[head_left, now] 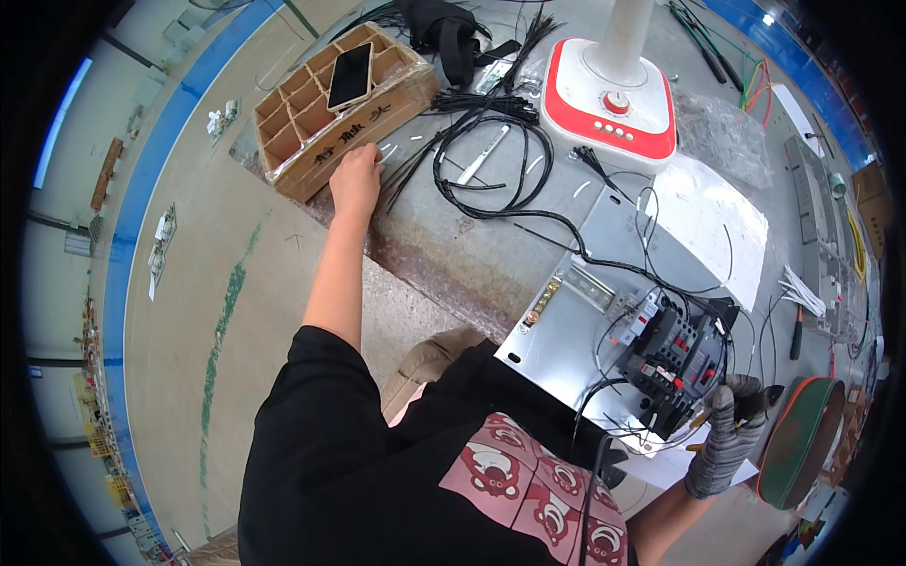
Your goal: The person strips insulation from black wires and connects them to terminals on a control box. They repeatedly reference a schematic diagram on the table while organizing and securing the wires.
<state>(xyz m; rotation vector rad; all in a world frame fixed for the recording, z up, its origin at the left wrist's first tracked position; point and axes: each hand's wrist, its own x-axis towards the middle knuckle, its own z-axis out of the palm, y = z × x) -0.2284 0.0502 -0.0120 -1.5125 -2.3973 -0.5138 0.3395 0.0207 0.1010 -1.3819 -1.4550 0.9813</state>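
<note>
My bare left hand (357,181) reaches to the table beside the front of a divided box (332,156). Its fingers are drawn together at small white tube pieces (389,153); what they pinch is too small to make out. On my right, a grey knitted glove covers my right hand (729,441), its fingers curled around something dark that I cannot make out. That hand is at the right edge of a metal mounting plate (547,354). Black electrical switching devices (668,363), with wires attached, sit on the plate. A brass terminal strip (543,302) is fixed near its left edge.
A phone (350,77) lies on the divided box. Coiled black cable (437,174) and a white marker pen (484,156) lie mid-table. Behind stands a red-and-white appliance base (609,108). Paper sheets (708,222) lie under wires; a green oval object (797,443) is at right.
</note>
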